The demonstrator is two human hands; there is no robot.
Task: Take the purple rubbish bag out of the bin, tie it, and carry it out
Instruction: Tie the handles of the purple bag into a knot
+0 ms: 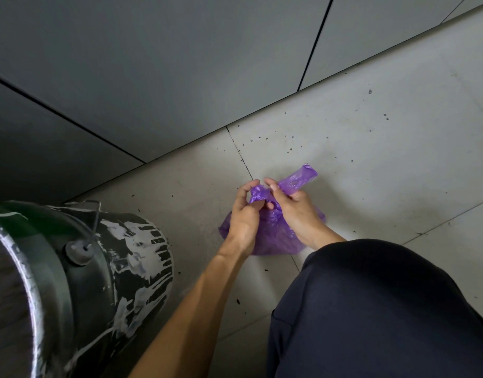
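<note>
The purple rubbish bag point(273, 233) lies on the pale floor tiles, outside the bin. Its top is gathered into two twisted ends above the bag's body. My left hand point(244, 214) pinches one bunched end between thumb and fingers. My right hand point(292, 207) grips the other end, a rolled purple strip that sticks up and to the right past my fingers. The two hands almost touch over the bag's neck. The bin point(98, 268), a dark bucket smeared with white paint, stands at the lower left with its wire handle down.
A grey panelled wall point(180, 64) runs along the far side of the floor. My knee in dark trousers point(371, 309) fills the lower right. Bare tile floor point(371, 145) with small dark specks stretches to the right of the bag.
</note>
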